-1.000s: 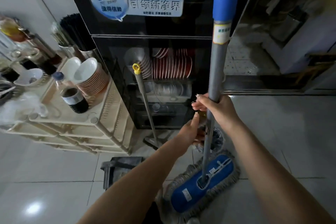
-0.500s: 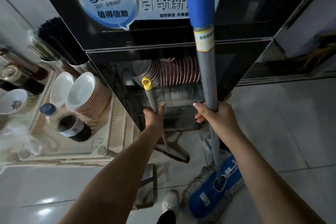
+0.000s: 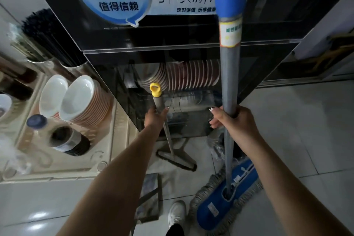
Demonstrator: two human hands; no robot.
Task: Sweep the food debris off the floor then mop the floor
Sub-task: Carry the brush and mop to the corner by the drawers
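Tools and crockery, counted.
One mop in the right fingers, one broom in the left fingers, one dustpan and one shoe below them, two bowl stacks to their left.

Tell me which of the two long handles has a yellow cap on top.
The broom handle, the thin grey one that the left hand grips. The mop handle in the right hand is thicker and has a blue sleeve on top instead.

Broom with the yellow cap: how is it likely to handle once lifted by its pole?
The broom probably lifts easily: thin pole, small head. The pole looks straight and rigid, so little flex. The left hand grips high, just under the yellow cap, so the head may swing.
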